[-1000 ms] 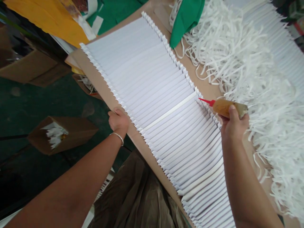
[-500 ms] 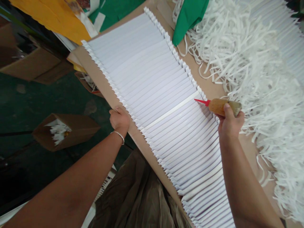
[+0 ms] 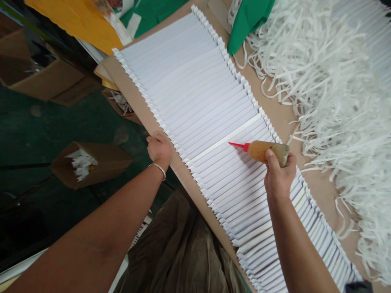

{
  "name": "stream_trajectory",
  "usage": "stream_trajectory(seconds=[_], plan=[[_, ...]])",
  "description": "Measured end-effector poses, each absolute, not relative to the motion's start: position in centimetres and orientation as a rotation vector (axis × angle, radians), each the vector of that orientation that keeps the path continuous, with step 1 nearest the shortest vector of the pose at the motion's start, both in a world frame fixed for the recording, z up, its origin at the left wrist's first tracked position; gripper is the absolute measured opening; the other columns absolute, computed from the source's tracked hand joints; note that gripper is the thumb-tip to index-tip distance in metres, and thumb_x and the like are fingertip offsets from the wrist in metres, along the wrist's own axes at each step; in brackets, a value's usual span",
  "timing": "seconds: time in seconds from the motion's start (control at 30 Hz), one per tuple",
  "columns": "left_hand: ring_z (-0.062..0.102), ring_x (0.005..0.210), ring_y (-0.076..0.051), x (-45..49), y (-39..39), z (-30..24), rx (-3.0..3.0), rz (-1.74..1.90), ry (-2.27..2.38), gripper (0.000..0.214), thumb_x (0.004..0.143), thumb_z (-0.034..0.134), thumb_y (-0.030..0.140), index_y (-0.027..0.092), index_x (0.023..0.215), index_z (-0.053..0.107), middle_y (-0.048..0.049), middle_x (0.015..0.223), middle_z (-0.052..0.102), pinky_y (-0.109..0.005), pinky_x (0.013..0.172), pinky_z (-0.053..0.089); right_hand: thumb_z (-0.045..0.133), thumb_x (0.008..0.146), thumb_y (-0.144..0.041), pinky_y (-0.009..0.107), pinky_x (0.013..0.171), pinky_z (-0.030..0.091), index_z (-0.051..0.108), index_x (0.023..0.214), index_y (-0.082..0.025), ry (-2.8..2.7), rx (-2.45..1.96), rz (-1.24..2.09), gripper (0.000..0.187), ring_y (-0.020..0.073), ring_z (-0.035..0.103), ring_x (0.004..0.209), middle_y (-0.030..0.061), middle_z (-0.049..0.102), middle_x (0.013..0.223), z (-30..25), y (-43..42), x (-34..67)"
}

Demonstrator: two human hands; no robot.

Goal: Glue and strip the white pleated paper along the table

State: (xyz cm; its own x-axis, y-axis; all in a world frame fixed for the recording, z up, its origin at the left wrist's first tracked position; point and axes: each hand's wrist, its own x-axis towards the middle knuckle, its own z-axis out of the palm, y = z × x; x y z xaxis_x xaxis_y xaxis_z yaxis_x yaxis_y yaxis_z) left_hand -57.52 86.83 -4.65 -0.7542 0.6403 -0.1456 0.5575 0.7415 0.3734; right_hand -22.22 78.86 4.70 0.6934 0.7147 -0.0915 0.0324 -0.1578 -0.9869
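Observation:
My right hand (image 3: 280, 173) is wrapped round a yellowish glue bottle (image 3: 262, 151) with a long red nozzle. The nozzle tip hovers over or just touches a row of overlapping white paper strips (image 3: 171, 89); the exact contact is hard to see. One brighter strip (image 3: 227, 136) crosses the row just above the tip. My left hand (image 3: 159, 147) is closed in a curl at the near edge of the brown board (image 3: 130, 87) under the strips. What its fingers hold, if anything, is hidden.
A large tangle of thin white strips (image 3: 332, 89) lies along the right side. Green material (image 3: 249, 24) and yellow material (image 3: 76, 20) are at the back. Below on the left stand a paper bag (image 3: 106, 162) with white scraps and a cardboard box (image 3: 51, 83).
My right hand has carried the glue bottle left and down, along the bright strip from its right end towards its middle. My left hand stays at the board's edge; the view has shifted slightly.

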Motion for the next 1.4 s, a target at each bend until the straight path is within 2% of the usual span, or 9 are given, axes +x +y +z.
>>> stream_trajectory(seconds=[0.23, 0.47, 0.6, 0.8, 0.9, 1.0, 1.13, 1.27, 1.4], plan=[[0.072, 0.097, -0.035, -57.1, 86.9, -3.9, 0.934, 0.412, 2.678, 0.037, 0.106, 0.034, 0.036, 0.008, 0.109, 0.058, -0.0232, 0.101, 0.072, -0.046, 0.085, 0.056, 0.085, 0.067, -0.053, 0.031, 0.078, 0.051, 0.053, 0.114, -0.021, -0.743, -1.833, 0.704, 0.065, 0.0133, 0.057, 0.081, -0.0017, 0.059, 0.095, 5.2, 75.5, -26.0], [0.072, 0.099, -0.036, -56.9, 86.8, -3.6, 0.938, 0.390, 2.673, 0.041, 0.107, 0.032, 0.037, 0.007, 0.110, 0.059, -0.0260, 0.104, 0.071, -0.047, 0.088, 0.055, 0.084, 0.068, -0.052, 0.036, 0.084, 0.052, 0.052, 0.121, -0.022, -0.938, -1.883, 0.764, 0.068, 0.0186, 0.058, 0.095, 0.0024, 0.058, 0.107, 5.6, 72.9, -29.9], [0.072, 0.098, -0.035, -56.8, 86.8, -3.3, 0.937, 0.361, 2.674, 0.041, 0.107, 0.031, 0.037, 0.008, 0.111, 0.059, -0.0258, 0.104, 0.071, -0.046, 0.088, 0.055, 0.085, 0.070, -0.045, 0.037, 0.084, 0.054, 0.053, 0.125, -0.023, -1.182, -1.824, 0.664, 0.067, 0.0199, 0.061, 0.099, 0.0041, 0.060, 0.112, 5.5, 72.0, -30.9], [0.072, 0.097, -0.034, -57.1, 86.6, -3.6, 0.915, 0.347, 2.656, 0.043, 0.107, 0.029, 0.041, 0.010, 0.113, 0.058, -0.0237, 0.104, 0.072, -0.045, 0.088, 0.055, 0.089, 0.064, -0.035, 0.052, 0.090, 0.059, 0.054, 0.128, -0.027, -1.447, -1.511, 0.462, 0.074, 0.0286, 0.070, 0.105, 0.0067, 0.068, 0.116, 6.6, 72.6, -28.4], [0.072, 0.097, -0.035, -57.1, 86.7, -3.4, 0.890, 0.344, 2.638, 0.043, 0.107, 0.030, 0.041, 0.009, 0.114, 0.058, -0.0246, 0.104, 0.072, -0.047, 0.088, 0.054, 0.092, 0.059, -0.034, 0.058, 0.096, 0.057, 0.055, 0.126, -0.029, -1.228, -1.601, 0.312, 0.076, 0.0298, 0.069, 0.109, 0.0050, 0.066, 0.118, 8.1, 73.9, -26.5], [0.072, 0.097, -0.036, -56.9, 86.5, -3.0, 0.875, 0.358, 2.604, 0.044, 0.106, 0.031, 0.041, 0.008, 0.116, 0.057, -0.0251, 0.103, 0.072, -0.047, 0.088, 0.054, 0.089, 0.066, -0.036, 0.051, 0.101, 0.057, 0.057, 0.119, -0.029, -0.774, -1.643, 0.341, 0.062, 0.0223, 0.068, 0.108, 0.0004, 0.064, 0.114, 9.3, 75.7, -24.9], [0.072, 0.098, -0.034, -57.5, 85.9, -2.6, 0.863, 0.379, 2.496, 0.042, 0.107, 0.031, 0.040, 0.008, 0.117, 0.057, -0.0243, 0.103, 0.071, -0.044, 0.088, 0.054, 0.077, 0.078, -0.045, 0.044, 0.085, 0.062, 0.061, 0.115, -0.026, -0.349, -1.422, 0.669, 0.045, 0.0191, 0.070, 0.098, 0.0004, 0.067, 0.111, 9.3, 77.5, -22.6], [0.069, 0.107, -0.032, -60.6, 88.3, -2.5, 0.852, 0.393, 2.400, 0.040, 0.107, 0.030, 0.037, 0.009, 0.111, 0.058, -0.0247, 0.111, 0.069, -0.041, 0.092, 0.053, 0.081, 0.073, -0.044, 0.042, 0.080, 0.062, 0.064, 0.112, -0.024, -0.212, -1.385, 0.713, 0.047, 0.0208, 0.071, 0.099, 0.0019, 0.070, 0.112, 8.4, 77.9, -20.3], [0.063, 0.118, -0.032, -64.0, 95.3, -2.1, 0.972, 0.462, 2.533, 0.045, 0.109, 0.018, 0.029, 0.000, 0.118, 0.050, -0.0322, 0.121, 0.062, -0.042, 0.097, 0.049, 0.083, 0.072, -0.043, 0.040, 0.080, 0.063, 0.064, 0.114, -0.024, -0.223, -1.399, 0.686, 0.050, 0.0201, 0.071, 0.101, 0.0019, 0.070, 0.115, 7.8, 79.2, -18.4]])
